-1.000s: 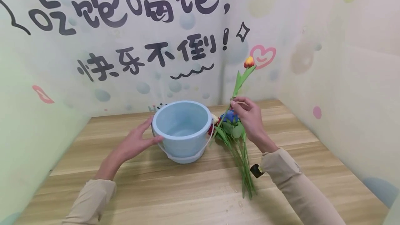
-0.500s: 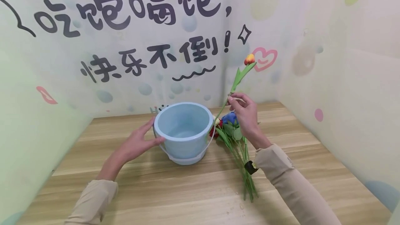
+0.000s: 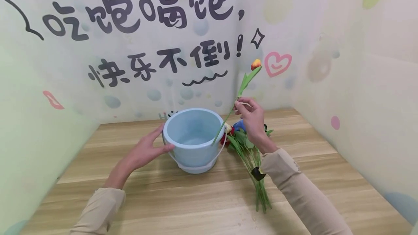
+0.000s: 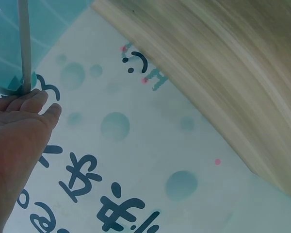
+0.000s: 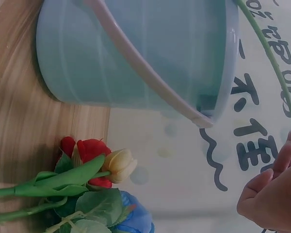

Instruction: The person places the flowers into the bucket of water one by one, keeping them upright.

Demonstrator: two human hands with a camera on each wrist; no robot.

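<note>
A light blue bucket [image 3: 196,157] stands upright on the wooden table. My left hand [image 3: 143,151] rests against its left side, fingers spread along the outside and thumb laid at the rim. Above and right of the bucket, my right hand [image 3: 250,117] pinches an orange-and-yellow tulip [image 3: 256,64] by its stem, just below the green leaves. The flower leans right, and the lower end of its stem [image 5: 269,53] slants down to the bucket's mouth, its tip near the front right rim. In the left wrist view, my fingers [image 4: 34,103] touch the bucket by its handle.
A bunch of artificial flowers lies right of the bucket, with a blue bloom [image 5: 136,213], a red bloom [image 5: 92,148] and a cream bloom [image 5: 120,165]. Their green stems [image 3: 262,198] point towards me. Behind the table [image 3: 156,206] rises a wall [image 3: 130,93] with dark lettering.
My right hand has moved left with the tulip, bringing the stem's lower end from beside the bucket to over its mouth. My left hand stays at the bucket; the view has shifted slightly.
</note>
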